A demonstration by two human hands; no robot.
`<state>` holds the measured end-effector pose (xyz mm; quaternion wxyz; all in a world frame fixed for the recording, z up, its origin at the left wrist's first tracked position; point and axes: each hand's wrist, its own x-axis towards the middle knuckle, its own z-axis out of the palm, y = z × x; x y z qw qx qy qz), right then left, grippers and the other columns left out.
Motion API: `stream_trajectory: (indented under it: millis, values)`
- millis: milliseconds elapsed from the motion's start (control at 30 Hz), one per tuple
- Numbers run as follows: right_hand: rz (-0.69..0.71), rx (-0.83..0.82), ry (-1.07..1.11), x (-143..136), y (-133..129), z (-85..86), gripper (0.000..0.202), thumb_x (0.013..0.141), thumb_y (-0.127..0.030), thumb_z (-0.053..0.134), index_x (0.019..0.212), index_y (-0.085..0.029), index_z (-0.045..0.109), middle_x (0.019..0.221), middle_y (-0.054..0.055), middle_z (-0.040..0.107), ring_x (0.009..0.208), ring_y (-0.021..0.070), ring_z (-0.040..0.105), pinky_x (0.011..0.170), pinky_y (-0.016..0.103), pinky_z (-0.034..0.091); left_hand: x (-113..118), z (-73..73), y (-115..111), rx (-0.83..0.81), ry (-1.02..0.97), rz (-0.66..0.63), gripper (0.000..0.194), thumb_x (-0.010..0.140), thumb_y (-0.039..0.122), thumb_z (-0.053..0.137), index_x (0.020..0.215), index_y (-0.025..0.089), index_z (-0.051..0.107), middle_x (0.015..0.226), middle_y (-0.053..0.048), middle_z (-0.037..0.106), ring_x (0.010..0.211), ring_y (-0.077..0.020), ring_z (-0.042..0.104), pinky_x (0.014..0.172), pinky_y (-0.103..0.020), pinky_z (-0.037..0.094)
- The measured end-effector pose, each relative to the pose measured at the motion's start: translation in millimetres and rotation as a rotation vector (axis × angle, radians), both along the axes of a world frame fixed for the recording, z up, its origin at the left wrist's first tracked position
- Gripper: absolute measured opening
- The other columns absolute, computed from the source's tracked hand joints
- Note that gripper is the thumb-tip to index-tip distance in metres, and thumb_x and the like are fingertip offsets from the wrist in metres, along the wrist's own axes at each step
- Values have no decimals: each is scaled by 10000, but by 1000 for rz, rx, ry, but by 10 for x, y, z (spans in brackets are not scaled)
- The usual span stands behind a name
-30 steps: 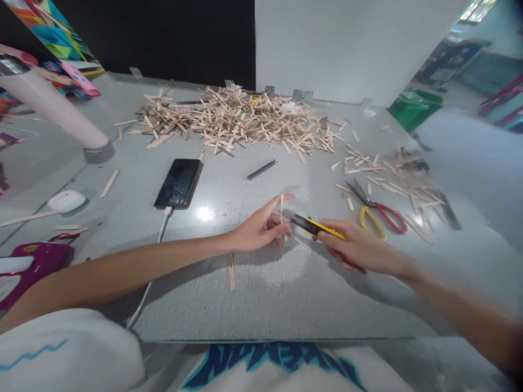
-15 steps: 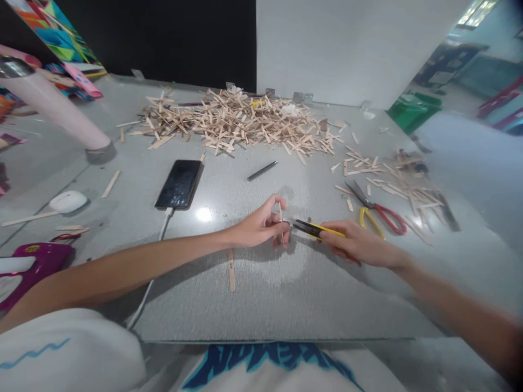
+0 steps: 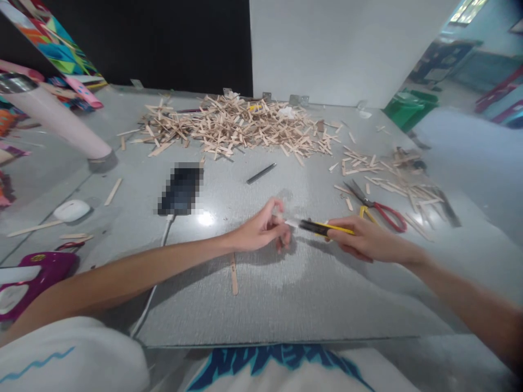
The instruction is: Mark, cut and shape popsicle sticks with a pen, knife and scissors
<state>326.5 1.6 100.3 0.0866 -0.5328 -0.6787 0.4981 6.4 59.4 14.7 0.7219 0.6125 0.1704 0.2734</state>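
Note:
My right hand (image 3: 359,238) is closed around a yellow-and-black utility knife (image 3: 322,227). The knife's pale blade points left and reaches close to the fingers of my left hand (image 3: 265,226). Those fingers are curled in a pinch around a thin wooden craft stick, which is mostly hidden and blurred now. Whether the blade touches the stick, I cannot tell. Below my left wrist a flat craft stick (image 3: 234,276) lies on the grey table. A dark pen-like rod (image 3: 261,173) lies beyond both hands.
A heap of craft sticks (image 3: 245,128) spreads along the back. Scissors (image 3: 376,207) with red and yellow handles lie right, near more stick pieces (image 3: 420,196). Left are a phone (image 3: 181,189) on a white cable, a pink bottle (image 3: 61,117), a white mouse (image 3: 72,210) and a purple glue gun (image 3: 49,277).
My right hand and the knife have drawn slightly right, away from my left hand. The stick stood upright in my left fingers before and is harder to see now.

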Motion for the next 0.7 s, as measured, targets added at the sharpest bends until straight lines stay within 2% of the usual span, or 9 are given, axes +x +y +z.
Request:
stream_trajectory:
  millis: [67,133,233,333,400,467,567,700]
  values:
    - [-128,46,65,254,-5,55,516,1056,-713,600,925,-215,636,558,-78,467,382,85,394,360,233,268,0,7,21,-20,-21,37,398,1116,454,668,1154,296,305,906,12,764,800,-165,784,683,-274,647]
    - [-281,99,81,495,-36,124,499,1103,-649,575,829,-232,586,594,-54,479,403,78,416,395,249,307,28,8,24,-25,-10,24,411,1107,477,679,1157,289,316,958,-26,790,828,-187,806,714,-312,669]
    - [-334,136,80,662,-125,169,528,1127,-612,551,756,-237,541,627,-32,501,408,69,456,415,268,307,85,-3,-5,7,36,61,381,1126,558,607,1166,265,366,1083,-121,817,915,-247,842,738,-370,696]
    - [-294,170,30,594,-210,105,487,1113,-643,551,858,-232,603,590,-48,511,384,82,447,404,269,297,83,5,-23,204,164,191,386,1163,599,459,1166,217,509,1170,-163,811,959,-242,838,725,-337,680]
    - [-249,198,-19,501,-247,45,479,1102,-667,544,913,-231,609,553,-58,531,367,95,433,397,266,310,41,40,-5,340,257,253,402,1151,560,508,1127,182,645,1106,-134,811,860,-192,801,701,-291,631]
    - [-203,216,-58,413,-275,9,486,1101,-677,518,912,-236,593,532,-59,549,362,103,428,403,265,329,-15,88,32,421,323,276,322,1095,472,648,1032,169,736,953,-81,791,737,-150,714,666,-264,553]
    - [-174,242,-115,294,-326,19,484,1109,-654,490,856,-247,560,502,-57,532,388,118,452,440,268,363,-83,139,75,523,415,224,190,1019,324,738,898,177,738,761,-17,709,655,-132,601,618,-252,427]
    - [-166,277,-190,107,-398,93,463,1098,-638,497,848,-254,561,498,-61,500,426,134,462,471,282,361,-118,166,22,577,484,94,83,1009,194,657,933,184,689,689,25,614,582,-119,526,575,-255,358]
